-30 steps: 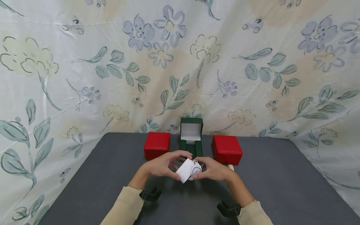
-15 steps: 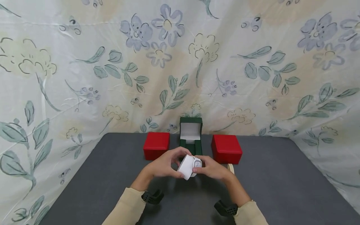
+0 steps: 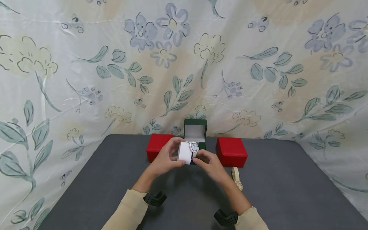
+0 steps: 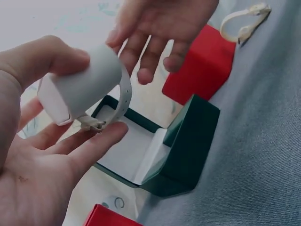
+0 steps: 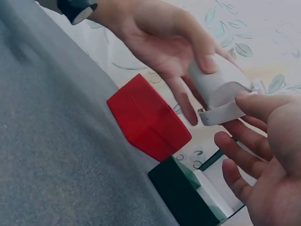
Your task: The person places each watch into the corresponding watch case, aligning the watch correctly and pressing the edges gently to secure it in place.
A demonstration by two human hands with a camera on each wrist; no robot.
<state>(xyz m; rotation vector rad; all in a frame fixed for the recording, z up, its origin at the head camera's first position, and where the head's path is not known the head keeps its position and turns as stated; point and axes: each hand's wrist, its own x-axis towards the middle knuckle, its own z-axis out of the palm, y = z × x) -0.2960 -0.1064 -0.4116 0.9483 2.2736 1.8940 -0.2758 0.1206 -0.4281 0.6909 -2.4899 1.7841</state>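
Note:
A white watch cushion (image 3: 184, 153) is held by my left hand (image 3: 166, 158), its thumb across the cushion (image 4: 96, 77) in the left wrist view. A white wristwatch (image 3: 194, 147) sits at the cushion's right end, dial facing up toward me. Its strap (image 4: 124, 99) loops round that end, partly standing off it, and a buckle (image 4: 91, 123) shows below. My right hand (image 3: 212, 164) pinches the watch at its strap between thumb and fingers; the right wrist view has that thumb (image 5: 249, 101) on it. Behind both hands stands an open green watch box (image 3: 195, 129), its lower part mostly hidden.
Red boxes stand on either side of the green one: a left red box (image 3: 156, 145), partly behind my left hand, and a right red box (image 3: 231, 151). A cream-strapped watch (image 3: 236, 179) lies beside my right forearm on the grey table (image 3: 287, 185). Floral cloth (image 3: 184, 64) hangs behind.
Both hands have lifted the cushion and watch up and slightly left, turning the cushion more upright. The right hand's fingers have shifted lower on the watch. The cream watch has come into fuller view.

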